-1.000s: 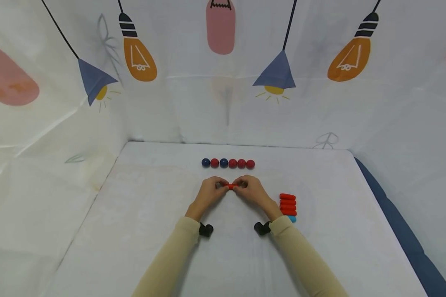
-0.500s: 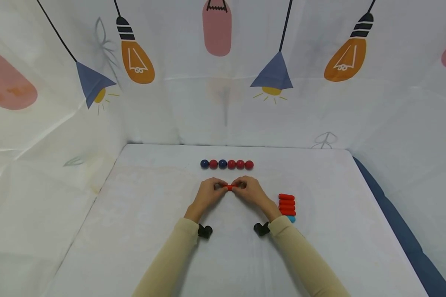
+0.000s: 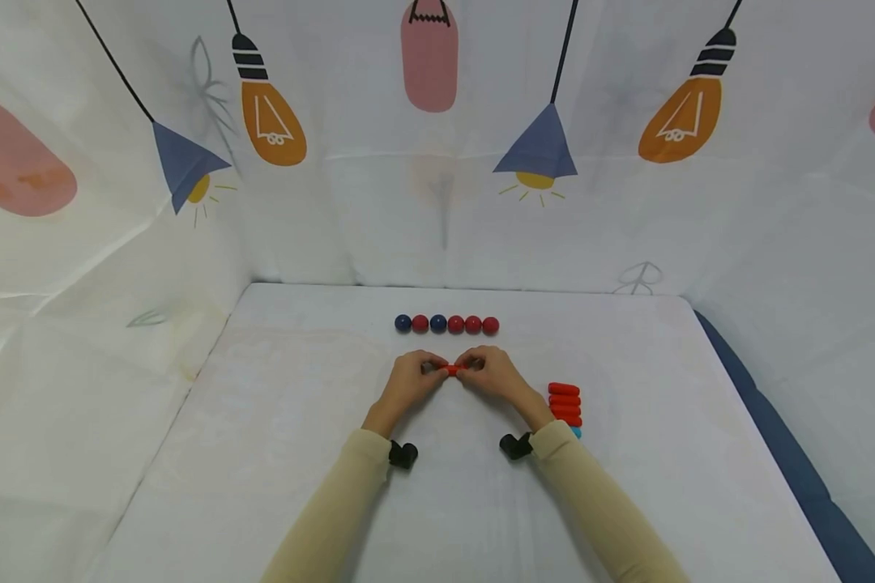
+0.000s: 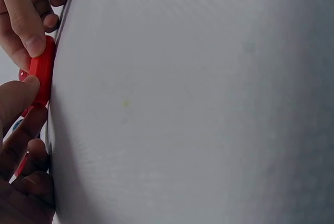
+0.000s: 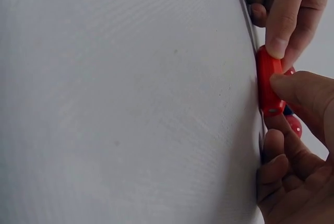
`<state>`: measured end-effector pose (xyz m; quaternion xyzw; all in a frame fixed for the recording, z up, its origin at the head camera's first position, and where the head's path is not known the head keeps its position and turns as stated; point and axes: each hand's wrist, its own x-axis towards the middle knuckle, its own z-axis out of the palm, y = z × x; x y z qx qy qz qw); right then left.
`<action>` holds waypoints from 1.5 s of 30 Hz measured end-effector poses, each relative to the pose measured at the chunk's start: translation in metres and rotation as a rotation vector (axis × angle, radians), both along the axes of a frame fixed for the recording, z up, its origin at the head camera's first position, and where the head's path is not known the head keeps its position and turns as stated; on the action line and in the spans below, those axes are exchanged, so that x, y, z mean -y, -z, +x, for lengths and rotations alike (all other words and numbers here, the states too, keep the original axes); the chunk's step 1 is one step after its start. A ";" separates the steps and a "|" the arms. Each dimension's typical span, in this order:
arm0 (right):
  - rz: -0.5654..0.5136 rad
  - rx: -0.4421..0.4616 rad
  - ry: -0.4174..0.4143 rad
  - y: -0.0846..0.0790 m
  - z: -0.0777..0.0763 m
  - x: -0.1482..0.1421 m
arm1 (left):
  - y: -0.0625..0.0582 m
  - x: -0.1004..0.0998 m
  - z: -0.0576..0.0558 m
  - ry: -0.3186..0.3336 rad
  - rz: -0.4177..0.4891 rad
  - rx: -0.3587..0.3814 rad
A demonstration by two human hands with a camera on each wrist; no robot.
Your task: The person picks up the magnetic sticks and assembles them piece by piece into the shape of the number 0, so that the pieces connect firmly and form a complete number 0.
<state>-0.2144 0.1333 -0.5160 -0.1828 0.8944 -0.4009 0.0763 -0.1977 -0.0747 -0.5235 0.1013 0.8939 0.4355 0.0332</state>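
Between thumb and fingers of both hands a short red rod [image 3: 452, 370] lies sideways, low at the white table surface. My left hand [image 3: 407, 382] pinches its left end and my right hand [image 3: 501, 380] its right end. In the left wrist view the red rod [image 4: 44, 70] shows rounded edges, with both thumbs against its side. A small grey spot marks the near end of the red rod [image 5: 270, 83] in the right wrist view. Just beyond the hands, a straight row of balls holds navy balls [image 3: 438, 324] and red balls [image 3: 473, 325], side by side.
Right of my right wrist, several red rods [image 3: 565, 400] lie stacked in a column, with a light-blue rod [image 3: 577, 432] partly hidden at its near end. The white table [image 3: 299, 389] ends at a patterned white curtain [image 3: 379, 210] behind and at the sides.
The head view shifts very slightly. Both hands keep their pinch on the red rod at the same place, and the balls and other rods stay put.
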 end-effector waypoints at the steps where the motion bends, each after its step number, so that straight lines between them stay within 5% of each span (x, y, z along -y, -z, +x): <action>1: -0.002 0.002 0.002 0.000 0.000 0.000 | -0.001 0.000 0.000 -0.002 0.000 0.000; 26: -0.018 0.005 0.023 0.001 -0.002 0.002 | -0.001 -0.002 -0.001 -0.028 -0.016 -0.022; 34: 0.009 0.086 0.001 -0.017 -0.010 -0.008 | 0.000 -0.003 -0.001 -0.021 -0.020 0.011; 40: -0.031 -0.016 0.153 -0.037 -0.028 -0.026 | -0.001 -0.001 -0.001 -0.010 -0.017 0.041; 45: 0.006 -0.047 0.246 -0.037 -0.039 -0.035 | -0.002 0.000 0.000 0.003 -0.009 0.032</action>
